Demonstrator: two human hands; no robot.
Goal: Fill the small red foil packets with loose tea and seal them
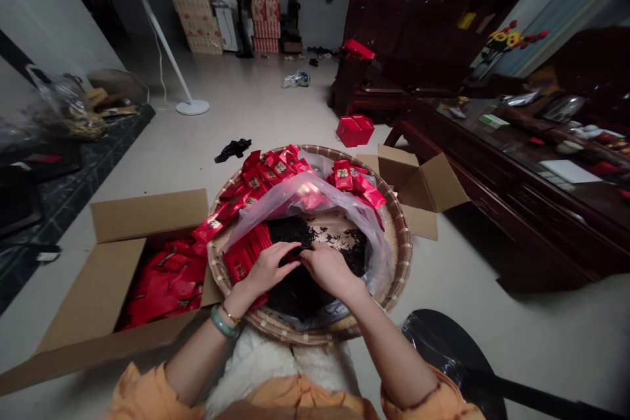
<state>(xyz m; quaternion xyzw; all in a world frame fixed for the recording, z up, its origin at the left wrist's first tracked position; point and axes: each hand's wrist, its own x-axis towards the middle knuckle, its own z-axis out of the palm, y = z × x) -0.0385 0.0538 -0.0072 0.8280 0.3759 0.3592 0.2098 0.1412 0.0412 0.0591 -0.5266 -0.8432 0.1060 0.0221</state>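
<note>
My left hand [270, 266] and my right hand [327, 266] meet over a heap of dark loose tea leaves [295, 295]. The fingers of both are curled in at the tips, with a small dark patch between them; what they pinch is too small and shaded to name. A clear plastic bag [378, 243] lies open around the leaves. All of this rests in a round woven bamboo tray [403, 236] on my lap. Close beside my left hand stands a row of flat red packets [246, 249]. More red packets [270, 170] are piled along the tray's far rim.
To the left, an open cardboard box [93, 295] holds many red packets. Another open cardboard box [423, 184] stands beyond the tray at right, near a dark wooden table [457, 151]. A black round base [447, 348] is at lower right. A white fan [191, 106] stands farther back.
</note>
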